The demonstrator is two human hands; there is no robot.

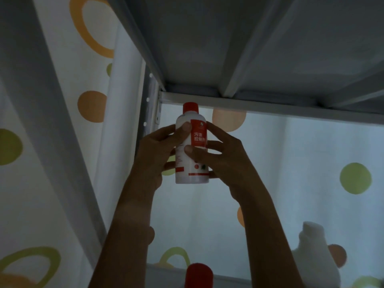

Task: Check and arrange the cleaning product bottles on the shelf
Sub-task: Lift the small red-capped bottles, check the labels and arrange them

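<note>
A white bottle [192, 163] with a red cap and a red label is held upright in the air, just under the upper shelf board [228, 48]. My left hand [154, 154] grips its left side with the thumb on the front. My right hand [226, 161] grips its right side, thumb across the lower label. Below, at the bottom edge, the red cap of another bottle [199, 274] shows. A white bottle [311, 252] with a white cap stands at the lower right.
The metal shelf frame has a perforated upright [150, 104] at the back left and a crossbar [270, 107] under the upper board. A white curtain [62, 142] with orange and green circles hangs behind and to the left.
</note>
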